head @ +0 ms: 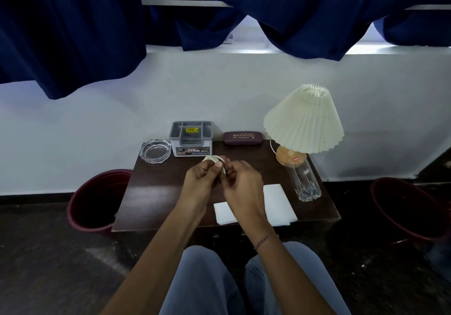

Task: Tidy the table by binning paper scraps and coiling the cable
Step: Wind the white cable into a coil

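Both of my hands meet over the middle of the dark wooden table [151,192]. A white cable [213,159] is wound in small loops, and only its top shows above my fingers. My left hand [201,180] pinches the bundle from the left. My right hand [240,183] grips it from the right, with its fingers curled around the strands. Flat white paper sheets [278,202] lie on the table near its front edge, partly hidden under my right wrist. A dark red bin [95,200] stands on the floor to the left of the table.
At the back of the table stand a glass ashtray [155,150], a grey compartment box [191,138] and a maroon spectacle case [243,138]. A pleated lamp [303,122] and a tall glass [305,183] occupy the right side. A second red bin [410,207] sits at the far right.
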